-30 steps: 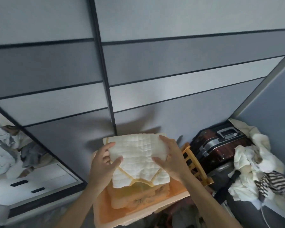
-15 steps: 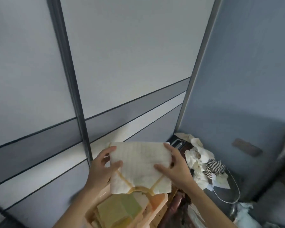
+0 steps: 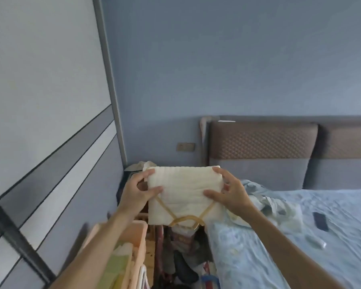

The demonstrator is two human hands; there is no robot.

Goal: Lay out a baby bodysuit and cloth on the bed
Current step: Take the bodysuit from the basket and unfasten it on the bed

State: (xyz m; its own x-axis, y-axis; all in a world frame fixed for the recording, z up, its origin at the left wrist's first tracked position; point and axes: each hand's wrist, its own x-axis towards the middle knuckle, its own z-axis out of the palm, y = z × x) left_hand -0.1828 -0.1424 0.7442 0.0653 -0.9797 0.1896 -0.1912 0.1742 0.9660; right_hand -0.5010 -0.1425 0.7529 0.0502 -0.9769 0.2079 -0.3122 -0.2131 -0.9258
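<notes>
Above the gap beside the blue-sheeted bed's (image 3: 300, 236) near left edge, left hand (image 3: 137, 191) and right hand (image 3: 230, 193) pinch opposite sides of the folded cream quilted baby bodysuit with yellow trim (image 3: 183, 190). It is best kept level and carried over the mattress before unfolding.

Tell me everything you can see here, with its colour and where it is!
bodysuit: one, cream with yellow trim, folded, held up in the middle
bed: one, pale blue sheet, right
crumpled cloth: one, pale blue, on the bed
dark flat thing: one, black, on the bed, far right
headboard: one, brown and grey, behind the bed
basket: one, peach, bottom left
wardrobe: one, white and grey, left
wall socket: one, beige, left of headboard
left grip: one hand, pinches the bodysuit's left edge
right grip: one hand, pinches the bodysuit's right edge
</notes>
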